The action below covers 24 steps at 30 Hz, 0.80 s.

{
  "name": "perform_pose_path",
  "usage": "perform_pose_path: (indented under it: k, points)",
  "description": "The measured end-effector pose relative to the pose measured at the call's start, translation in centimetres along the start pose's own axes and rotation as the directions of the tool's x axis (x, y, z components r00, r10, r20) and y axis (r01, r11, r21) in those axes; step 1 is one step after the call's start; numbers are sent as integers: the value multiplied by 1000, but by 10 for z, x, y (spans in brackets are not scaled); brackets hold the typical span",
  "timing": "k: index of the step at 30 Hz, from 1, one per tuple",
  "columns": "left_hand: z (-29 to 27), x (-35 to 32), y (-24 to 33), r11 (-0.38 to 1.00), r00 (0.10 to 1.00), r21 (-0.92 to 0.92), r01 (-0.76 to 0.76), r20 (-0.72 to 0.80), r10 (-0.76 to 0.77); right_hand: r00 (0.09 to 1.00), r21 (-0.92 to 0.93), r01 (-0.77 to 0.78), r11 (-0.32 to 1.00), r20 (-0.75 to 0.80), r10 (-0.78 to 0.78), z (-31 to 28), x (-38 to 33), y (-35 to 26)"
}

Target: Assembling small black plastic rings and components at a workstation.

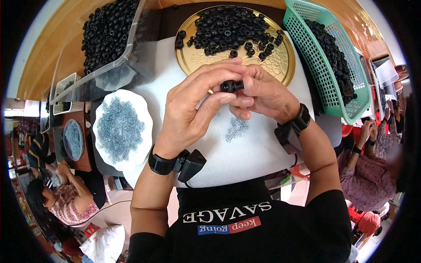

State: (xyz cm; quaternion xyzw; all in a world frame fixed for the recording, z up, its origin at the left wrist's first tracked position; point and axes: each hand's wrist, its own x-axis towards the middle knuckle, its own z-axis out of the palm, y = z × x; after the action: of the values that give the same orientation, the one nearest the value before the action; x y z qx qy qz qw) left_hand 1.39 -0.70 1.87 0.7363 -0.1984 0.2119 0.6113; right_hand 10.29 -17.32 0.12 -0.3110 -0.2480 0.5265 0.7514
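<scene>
Over the white foam mat, both hands meet around a small black ring-shaped part [228, 86]. My left hand [193, 103] is closed, its thumb and forefinger pinching the part from the left. From the other side, my right hand [265, 90] closes on the part's right end with thumb and fingertips. Just beyond the hands lies a round gold tray [280, 65] bearing a heap of similar black parts [228, 33]. Below the right fingers, a small scatter of clear rings [237, 129] rests on the mat. More such rings fill a white scalloped plate [147, 111] left of my left hand.
A clear plastic bin [131, 41] full of black parts stands at the far left. At the right is a green perforated basket [318, 72] with more of them. The white mat [210, 164] covers the table. Other people sit at work on both sides.
</scene>
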Motion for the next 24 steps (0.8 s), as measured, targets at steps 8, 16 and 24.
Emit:
perform_pose_path:
  k: [8, 16, 24]
  points:
    - [-2, 2, 0, 1000, 999, 4, -27, 43, 27, 997, -93, 57, 994, 65, -51, 3, 2, -7]
    - [-6, 4, 4, 987, 991, 118, -105, 90, 95, 996, -294, 85, 952, 39, -77, 8, 0, -9]
    - [-2, 3, 0, 998, 999, 58, -37, 2, 37, 992, -379, 94, 921, -48, -121, 13, 1, -8]
